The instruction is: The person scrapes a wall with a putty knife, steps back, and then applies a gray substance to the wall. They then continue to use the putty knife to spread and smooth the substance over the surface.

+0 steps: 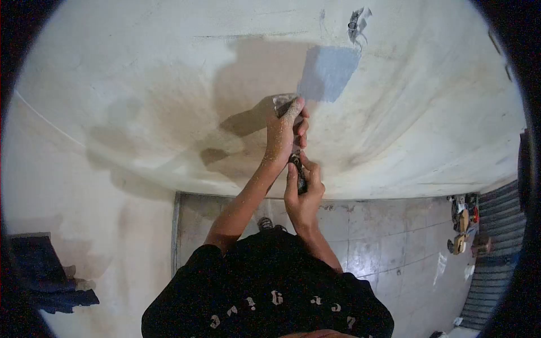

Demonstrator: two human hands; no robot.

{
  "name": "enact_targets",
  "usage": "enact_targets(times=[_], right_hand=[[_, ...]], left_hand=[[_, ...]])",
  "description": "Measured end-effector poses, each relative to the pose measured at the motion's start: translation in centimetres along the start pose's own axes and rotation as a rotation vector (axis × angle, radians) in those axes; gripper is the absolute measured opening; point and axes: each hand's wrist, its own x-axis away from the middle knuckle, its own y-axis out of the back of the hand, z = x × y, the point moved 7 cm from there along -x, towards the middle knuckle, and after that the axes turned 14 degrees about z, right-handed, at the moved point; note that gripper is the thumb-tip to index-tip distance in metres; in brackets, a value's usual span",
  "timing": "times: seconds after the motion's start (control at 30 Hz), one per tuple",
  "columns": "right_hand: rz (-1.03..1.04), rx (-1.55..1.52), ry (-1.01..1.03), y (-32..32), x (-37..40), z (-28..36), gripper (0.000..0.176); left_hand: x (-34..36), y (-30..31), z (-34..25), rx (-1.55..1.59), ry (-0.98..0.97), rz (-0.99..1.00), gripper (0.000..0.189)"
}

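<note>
Both hands are in front of a pale, stained wall [169, 101], one above the other. My left hand [288, 127], dusted with fine grains, is wrapped round a metal scraper blade [285, 102], its thumb pointing up. Just below, my right hand [304, 194] grips the tool's dark handle [298, 172] between thumb and fingers. A blue-grey patch [328, 73] lies on the wall just above and right of the blade. Part of the tool is hidden behind my left palm.
A torn dark mark [356, 27] is on the wall at the top. Dark cloth [42, 270] hangs at the lower left. On the tiled floor [389, 242], several items [462, 225] stand beside a corrugated metal panel [493, 270] at the right.
</note>
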Motion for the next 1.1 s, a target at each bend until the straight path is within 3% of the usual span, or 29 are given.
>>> enact_targets(times=[0.1,0.37,0.4,0.5,0.6,0.8,0.93,1.1], right_hand=[[-0.026,0.065,0.117,0.2,0.4,-0.5,0.027],[-0.006,0.070,0.079,0.6,-0.5,0.5,0.028],[-0.005,0.077,0.089,0.6,-0.7,0.5,0.028],[0.004,0.002,0.012,1.4,-1.3,2.1,0.028],[-0.037,0.143,0.100,1.4,-1.0,2.4,0.028],[-0.033,0.068,0.122,1.6,-2.2,3.9,0.027],[-0.029,0.166,0.129,1.3,-1.2,1.9,0.026],[-0.031,0.144,0.199,1.4,-1.9,4.3,0.025]], left_hand=[[0.0,0.1,0.9,0.059,-0.013,0.042,0.033],[-0.4,-0.5,-0.8,0.003,-0.071,0.076,0.032],[-0.3,-0.3,-0.4,0.034,0.028,0.008,0.032],[-0.8,-1.6,-2.4,0.053,-0.058,0.035,0.032],[-0.6,-1.6,-1.6,0.018,-0.037,0.055,0.033],[-1.3,-3.1,-4.7,0.002,-0.066,0.069,0.036],[-1.1,-1.4,-1.2,0.003,-0.035,0.062,0.035],[-0.9,-2.4,-4.1,0.000,-0.040,0.050,0.035]])
